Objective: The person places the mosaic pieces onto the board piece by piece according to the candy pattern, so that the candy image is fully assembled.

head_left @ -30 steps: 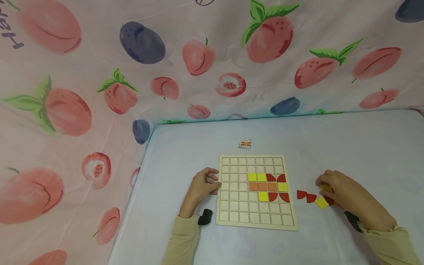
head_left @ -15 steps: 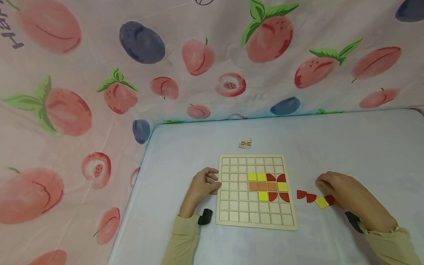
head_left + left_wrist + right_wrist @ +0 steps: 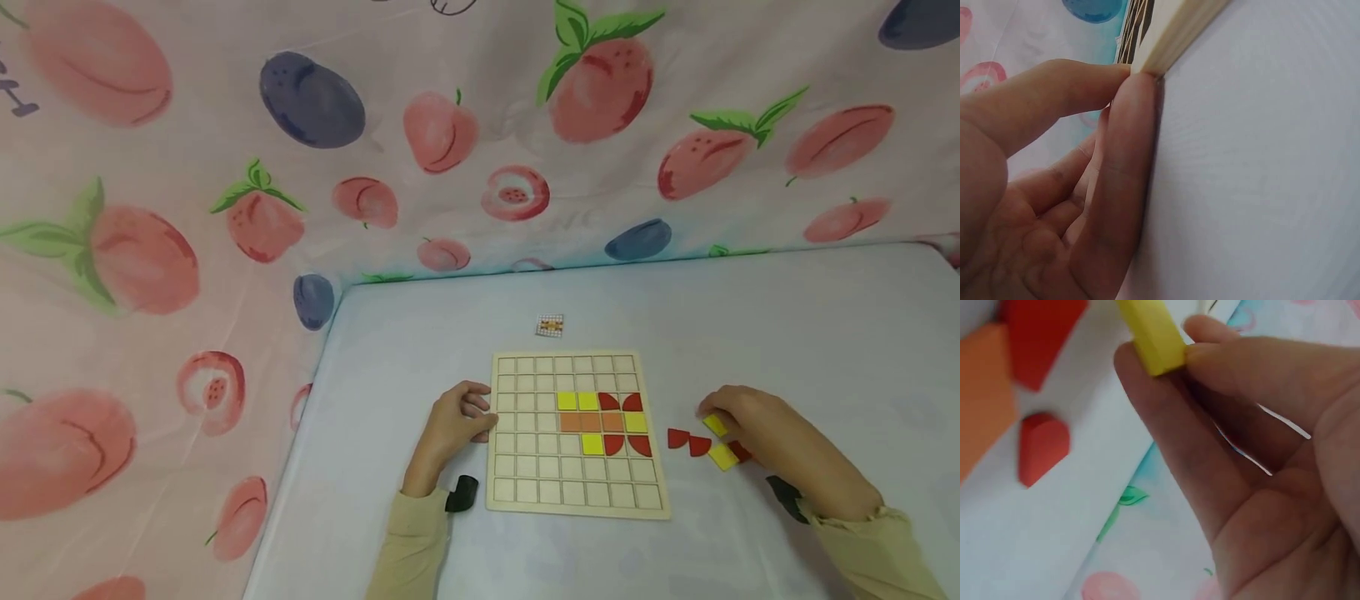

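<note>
A wooden grid board point(image 3: 525, 467) lies on the table with yellow squares, orange squares and red quarter-circle tiles set in its right part. My left hand point(image 3: 450, 421) pinches the board's left edge between thumb and index finger, as the left wrist view shows close up. Right of the board, my right hand point(image 3: 772, 429) holds a yellow square tile point(image 3: 1155, 334) between thumb and fingers, raised over the table. Below that hand lie loose red quarter-circle tiles point(image 3: 678, 438) and another yellow tile point(image 3: 723, 457). An orange tile point(image 3: 982, 394) shows in the right wrist view.
A small printed card point(image 3: 550, 325) with a coloured grid pattern lies beyond the board. Fruit-print cloth point(image 3: 480, 50) hangs behind and to the left of the white table point(image 3: 420, 333). Dark devices point(image 3: 462, 493) are on both wrists.
My right hand has shifted slightly left, and the yellow tile it holds shows again after being hidden half a second ago. The whole head view has moved a little. My left hand stays on the board.
</note>
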